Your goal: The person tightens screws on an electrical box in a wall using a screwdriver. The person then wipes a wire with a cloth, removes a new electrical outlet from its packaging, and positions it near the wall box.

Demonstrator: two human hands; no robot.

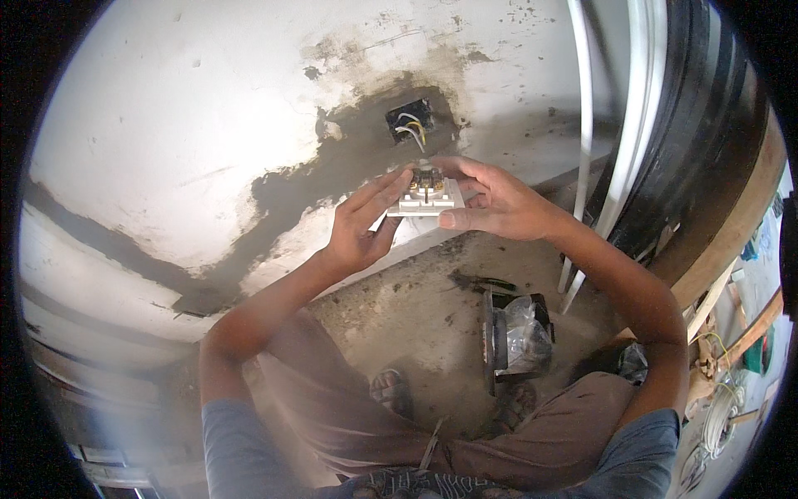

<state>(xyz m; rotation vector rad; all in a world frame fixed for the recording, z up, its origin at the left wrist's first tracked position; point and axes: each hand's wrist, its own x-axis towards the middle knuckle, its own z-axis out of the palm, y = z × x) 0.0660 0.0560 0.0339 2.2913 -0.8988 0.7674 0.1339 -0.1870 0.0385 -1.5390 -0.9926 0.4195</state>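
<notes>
A white wall socket point(429, 202) is held between my two hands, its back with the metal terminals turned up toward me. My left hand point(362, 221) grips its left edge, thumb below and fingers along the side. On the opposite side, my right hand point(502, 206) is closed around the right edge, its fingers reaching over the back. Just beyond the socket, a black box point(396, 129) is sunk in the wall. White and yellow wires point(415, 133) come out of it and hang down toward the socket; whether they are joined to it I cannot tell.
Grey mortar patches point(299, 187) run across the white wall point(183, 108). White pipes point(585, 125) lean at the right beside large black curved sheets point(694, 141). On the floor stands a black container point(490, 341) with a clear plastic bag point(524, 333), near dark-handled pliers point(486, 283). Cable coils point(720, 422) lie far right.
</notes>
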